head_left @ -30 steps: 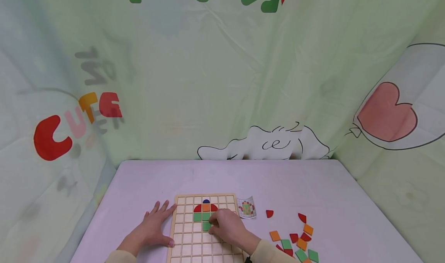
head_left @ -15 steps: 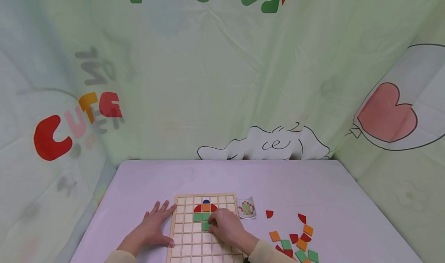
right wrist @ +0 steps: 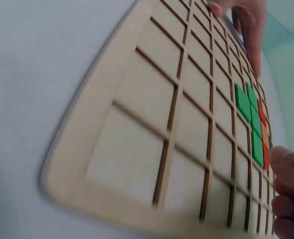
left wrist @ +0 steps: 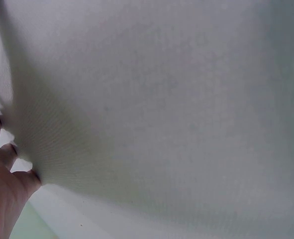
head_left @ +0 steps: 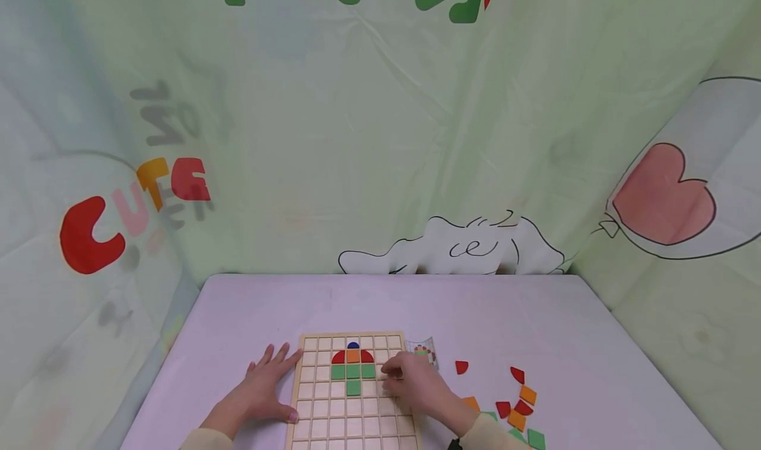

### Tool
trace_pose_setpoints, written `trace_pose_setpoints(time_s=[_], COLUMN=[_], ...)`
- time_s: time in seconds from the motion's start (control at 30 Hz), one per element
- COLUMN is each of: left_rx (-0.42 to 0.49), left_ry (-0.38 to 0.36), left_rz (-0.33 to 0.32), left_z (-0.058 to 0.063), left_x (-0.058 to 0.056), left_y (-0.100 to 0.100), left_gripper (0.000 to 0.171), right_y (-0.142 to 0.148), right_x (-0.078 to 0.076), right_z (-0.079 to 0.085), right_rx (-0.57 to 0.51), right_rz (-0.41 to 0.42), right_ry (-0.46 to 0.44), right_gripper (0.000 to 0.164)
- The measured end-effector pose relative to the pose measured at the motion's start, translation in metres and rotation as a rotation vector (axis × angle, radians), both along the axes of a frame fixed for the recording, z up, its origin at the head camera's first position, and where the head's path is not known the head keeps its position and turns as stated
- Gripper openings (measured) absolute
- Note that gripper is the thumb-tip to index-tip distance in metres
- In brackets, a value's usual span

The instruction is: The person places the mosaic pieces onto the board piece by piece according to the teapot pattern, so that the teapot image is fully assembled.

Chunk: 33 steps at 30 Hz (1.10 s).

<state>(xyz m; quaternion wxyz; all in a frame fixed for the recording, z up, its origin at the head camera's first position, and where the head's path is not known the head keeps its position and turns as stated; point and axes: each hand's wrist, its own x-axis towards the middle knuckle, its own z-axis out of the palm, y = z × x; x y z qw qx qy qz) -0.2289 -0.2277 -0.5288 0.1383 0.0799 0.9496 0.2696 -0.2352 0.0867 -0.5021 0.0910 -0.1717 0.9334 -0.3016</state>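
A wooden grid board [head_left: 321, 408] lies on the table. My left hand [head_left: 264, 387] rests at its left edge, fingers spread and thumb on the frame. Over the board's right columns is my right hand [head_left: 422, 384], fingers loosely bent, with nothing visible between them. Left of it, several green square tiles [head_left: 353, 371] sit in the cells, a row of three plus one below the middle. Above them are an orange square [head_left: 353, 356], red quarter-round tiles [head_left: 338, 357] on both sides and a blue piece [head_left: 353, 345]. The right wrist view shows the same green tiles [right wrist: 256, 122].
A small printed picture card [head_left: 429, 346] lies by the board's upper right edge, partly covered by my right hand. Loose red [head_left: 518, 375], orange [head_left: 528, 394] and green tiles [head_left: 536, 439] are scattered on the table to the right; my right forearm hides some of them.
My right hand has let go of a green tile at the right end of the row and moved right, uncovering it. The left hand stays put.
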Motion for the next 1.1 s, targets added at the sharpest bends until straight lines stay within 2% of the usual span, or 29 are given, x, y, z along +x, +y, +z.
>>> trace_pose_setpoints(time_s=[0.27, 0.5, 0.7, 0.9, 1.1], left_rx=[0.001, 0.007, 0.006, 0.009, 0.012], left_ry=[-0.001, 0.001, 0.0, 0.003, 0.005], left_rz=[-0.002, -0.008, -0.01, -0.019, -0.017], left_z=[0.001, 0.001, -0.001, -0.002, 0.0], left_x=[0.001, 0.001, 0.001, 0.0, 0.001], left_y=[0.001, 0.0, -0.001, -0.001, -0.002], left_gripper=[0.12, 0.119, 0.119, 0.119, 0.119], right_y=[0.052, 0.091, 0.109, 0.124, 0.135], right_x=[0.0, 0.005, 0.01, 0.017, 0.022], right_z=[0.005, 0.004, -0.001, -0.009, -0.017], right_rx=[-0.032, 0.008, 0.038, 0.023, 0.025], right_rz=[-0.043, -0.2, -0.297, -0.331, -0.35], right_ry=[-0.008, -0.01, -0.038, -0.132, -0.179], right_gripper=[0.022, 0.022, 0.02, 0.023, 0.027])
